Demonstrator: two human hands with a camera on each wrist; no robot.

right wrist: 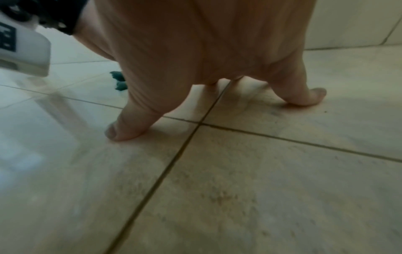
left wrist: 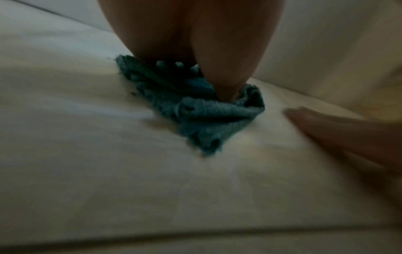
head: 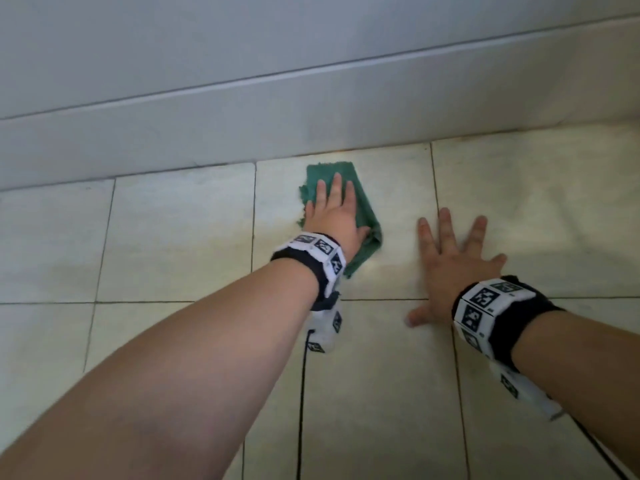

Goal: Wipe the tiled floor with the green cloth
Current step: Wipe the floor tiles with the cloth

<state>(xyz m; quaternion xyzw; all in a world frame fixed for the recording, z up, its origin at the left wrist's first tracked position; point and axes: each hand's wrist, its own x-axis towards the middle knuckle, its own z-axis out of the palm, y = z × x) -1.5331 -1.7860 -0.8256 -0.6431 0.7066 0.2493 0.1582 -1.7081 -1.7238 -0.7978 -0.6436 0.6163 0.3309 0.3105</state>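
The green cloth (head: 360, 209) lies bunched on the pale tiled floor (head: 180, 237), close to the wall's base. My left hand (head: 334, 216) lies flat on top of it with straight fingers, pressing it down. From the left wrist view the cloth (left wrist: 208, 116) shows crumpled under the palm (left wrist: 195, 43). To the right of the cloth my right hand (head: 453, 265) is spread flat on the bare tile, fingers apart, holding nothing. In the right wrist view its fingertips (right wrist: 121, 128) press the tile beside a grout cross, and a scrap of the cloth (right wrist: 119, 82) peeks out behind.
A grey tiled wall (head: 311, 98) rises just beyond the cloth. Dark grout lines (head: 434, 188) split the floor into large tiles. Black cables (head: 301, 410) hang from both wrist units over the floor. A grubby patch (right wrist: 228, 197) marks the tile near my right hand.
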